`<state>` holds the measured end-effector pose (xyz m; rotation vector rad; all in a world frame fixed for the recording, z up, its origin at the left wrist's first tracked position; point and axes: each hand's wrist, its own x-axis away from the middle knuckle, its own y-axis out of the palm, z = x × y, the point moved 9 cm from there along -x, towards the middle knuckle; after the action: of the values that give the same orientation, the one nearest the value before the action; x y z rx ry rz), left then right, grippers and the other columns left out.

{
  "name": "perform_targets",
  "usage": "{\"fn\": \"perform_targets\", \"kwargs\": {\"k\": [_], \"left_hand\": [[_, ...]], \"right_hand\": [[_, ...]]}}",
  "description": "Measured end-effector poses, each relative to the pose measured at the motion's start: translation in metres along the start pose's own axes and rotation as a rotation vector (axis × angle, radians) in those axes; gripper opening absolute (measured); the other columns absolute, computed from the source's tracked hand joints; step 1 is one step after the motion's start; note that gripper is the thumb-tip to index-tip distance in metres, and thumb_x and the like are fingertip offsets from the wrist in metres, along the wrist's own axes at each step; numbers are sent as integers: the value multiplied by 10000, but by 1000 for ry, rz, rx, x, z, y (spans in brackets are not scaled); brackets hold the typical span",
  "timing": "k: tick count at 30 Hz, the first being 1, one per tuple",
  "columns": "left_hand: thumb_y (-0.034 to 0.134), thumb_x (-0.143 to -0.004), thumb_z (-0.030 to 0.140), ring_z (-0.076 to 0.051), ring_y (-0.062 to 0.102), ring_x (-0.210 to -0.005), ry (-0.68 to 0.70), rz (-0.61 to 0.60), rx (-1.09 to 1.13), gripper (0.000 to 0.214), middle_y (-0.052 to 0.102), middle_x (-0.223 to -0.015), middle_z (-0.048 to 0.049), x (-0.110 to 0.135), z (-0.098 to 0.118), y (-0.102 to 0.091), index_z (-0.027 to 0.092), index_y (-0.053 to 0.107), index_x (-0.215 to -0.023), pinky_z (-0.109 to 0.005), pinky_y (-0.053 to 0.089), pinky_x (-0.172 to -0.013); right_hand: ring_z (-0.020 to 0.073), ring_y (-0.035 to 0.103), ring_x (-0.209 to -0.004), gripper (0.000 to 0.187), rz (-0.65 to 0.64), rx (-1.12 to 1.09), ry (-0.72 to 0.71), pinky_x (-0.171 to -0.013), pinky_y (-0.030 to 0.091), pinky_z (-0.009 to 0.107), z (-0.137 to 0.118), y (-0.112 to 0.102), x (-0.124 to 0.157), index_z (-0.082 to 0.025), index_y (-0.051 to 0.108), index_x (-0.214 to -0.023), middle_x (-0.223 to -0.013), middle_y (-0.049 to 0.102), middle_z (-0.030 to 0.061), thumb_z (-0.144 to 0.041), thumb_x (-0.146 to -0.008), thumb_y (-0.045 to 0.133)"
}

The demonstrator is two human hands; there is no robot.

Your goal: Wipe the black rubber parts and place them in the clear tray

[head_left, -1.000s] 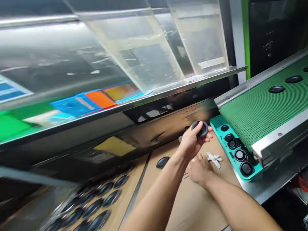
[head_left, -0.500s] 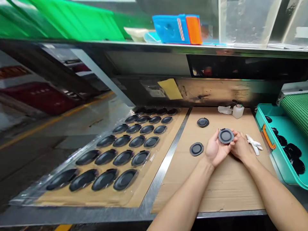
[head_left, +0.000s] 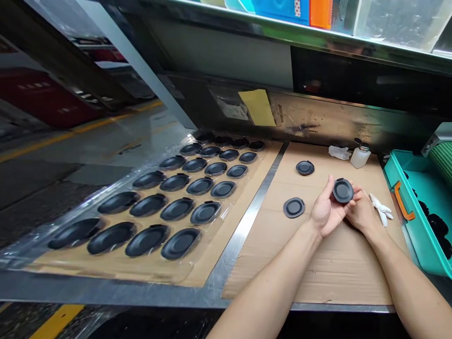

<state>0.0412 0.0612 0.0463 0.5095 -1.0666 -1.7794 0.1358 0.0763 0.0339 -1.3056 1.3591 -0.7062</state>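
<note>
A black round plastic lid (head_left: 343, 190) with a raised ring and a small tab at its top edge is held up over the cardboard. My left hand (head_left: 326, 214), palm up, supports it with the thumb at its left side and the fingers beneath. At its lower right edge my right hand (head_left: 363, 212) is closed in against it; part of those fingers is hidden. Two similar pieces lie on the cardboard to the left: one lid (head_left: 294, 207) near my left wrist, and another lid (head_left: 305, 167) farther back, perhaps stacked.
On the left, a clear plastic tray (head_left: 197, 256) holds rows of several black lids. A white glove (head_left: 381, 208) lies right of my hands. Behind are a pump bottle (head_left: 360, 156) and crumpled white material (head_left: 339, 152). A teal bin (head_left: 422, 245) with black parts stands at right; a shelf edge overhangs.
The camera view has tilted downward and shifted, so the shelf sits higher in the picture. Both hands keep hold of the lid, which has turned slightly and looks darker.
</note>
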Motion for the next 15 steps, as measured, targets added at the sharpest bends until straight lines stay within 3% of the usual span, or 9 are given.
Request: {"fn": "perform_targets", "kwargs": {"k": [3,6,9,15], "left_hand": [[898,-670,363,-248,662,-1156,447,163,-498,778,684,-1231,-156,9,28,-8,145,519,-1312,-366,521,-1013],[924,-612,266,-239,613,-1236,804,198,-960,928,659,-1285,-123,28,40,8,201,433,-1397,-395,456,-1109],[885,-685,284,-230,626,-1217,915,154,-1147,934,662,-1279,-114,34,36,16,218,357,-1452,-392,485,-1079],[871,-708,299,-238,640,-1206,879,188,-1234,954,663,-1281,-115,30,33,12,222,318,-1481,-394,510,-1051]], "right_hand": [[275,529,-961,244,-8,-5,24,-831,423,374,-2,-4,1,-207,669,-1070,-1087,655,110,-286,-883,532],[274,539,-972,293,-42,-65,63,-847,433,376,-1,-6,1,-217,651,-1150,-1142,664,104,-273,-883,545],[278,539,-1028,293,-51,-139,88,-887,439,382,0,-8,3,-223,647,-1154,-1196,662,92,-260,-881,545],[278,539,-1006,294,-38,-152,75,-874,446,388,-3,-11,4,-251,664,-1127,-1189,663,82,-265,-844,584]]}}
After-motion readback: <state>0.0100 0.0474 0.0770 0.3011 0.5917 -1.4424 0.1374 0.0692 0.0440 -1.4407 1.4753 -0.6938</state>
